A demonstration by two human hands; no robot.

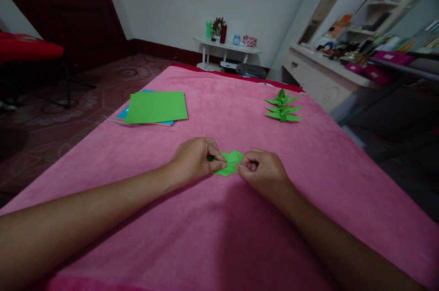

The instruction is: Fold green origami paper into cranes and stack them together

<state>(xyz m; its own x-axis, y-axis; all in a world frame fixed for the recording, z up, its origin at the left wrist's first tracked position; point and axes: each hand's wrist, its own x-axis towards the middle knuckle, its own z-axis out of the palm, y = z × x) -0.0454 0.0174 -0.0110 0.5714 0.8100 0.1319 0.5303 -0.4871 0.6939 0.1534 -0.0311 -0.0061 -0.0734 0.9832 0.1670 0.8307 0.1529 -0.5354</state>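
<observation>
Fingers point(218, 165) of the left hand point(194, 159) pinched, thumb against forefinger, on the folded paper point(233, 157), and look at the other edge: the right hand point(269, 169) had it nipped between thumb and fingertips too! The green piece lay low on the pink cloth point(219, 222), right between the two hands, creases showing. Out to the left, a green sheet point(159, 107) topped a skewed pile, blue paper point(123, 113) poking out beneath. Over on the right, spiky green origami point(282, 109) stood in a close row.

And the containers, along the back wall! On the small white table point(205, 41), a green cup point(209, 29) held the left end, upright, its contents impossible to make out. Next to it a plant point(218, 24) rose from a small pot, with a red flask point(224, 34) tight alongside. Farther right sat a patterned box point(249, 41), its inside hidden. Then the dresser point(320, 73), its top crowded with a bottle point(329, 32) and blurred clutter, magenta boxes point(379, 74) near the close end, their contents too unclear to tell.
</observation>
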